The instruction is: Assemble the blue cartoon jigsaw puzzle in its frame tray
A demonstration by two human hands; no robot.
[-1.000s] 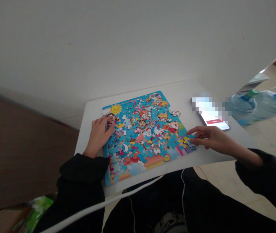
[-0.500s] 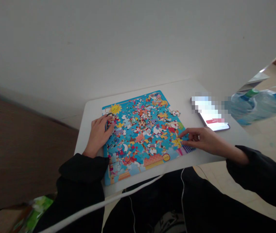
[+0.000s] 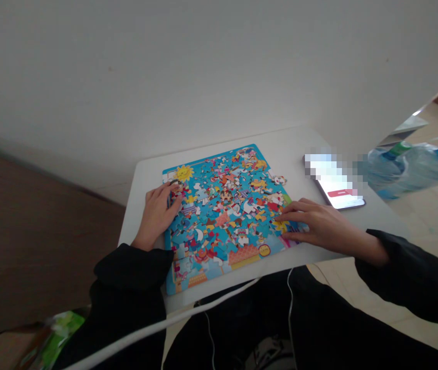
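Here we go: you're at a white folding table point(image 3: 299, 146), brown floor off to the left point(image 3: 30, 241), pale tiles to the right, and a bag of big water bottles point(image 3: 407, 167) just past the table's far corner. Dead centre of the tabletop sits your jigsaw tray point(image 3: 207, 158), blue border, squared up close to your near edge, w/ a mass of loose, jumbled pieces spread across it. Phone point(image 3: 338, 194) lies right of the tray, screen lit, top part pixelated. Now the hands: your L hand point(image 3: 156, 216) rests on the tray's left edge, wrist low, black sleeve point(image 3: 126, 267) bunched behind it, fingers curled over the pieces; can't tell if they're pinching anything. R hand point(image 3: 317, 226) reaches in from the right, arm low and extended, fingers spread and lying flat over the lower-right corner, nothing clamped between them as far as you can see from here. Fingertips point(image 3: 283, 222) sit right by a yellow star-shaped piece point(image 3: 280, 224) — and one small stray piece point(image 3: 279, 180) lies just off the tray's right edge, on the bare table.
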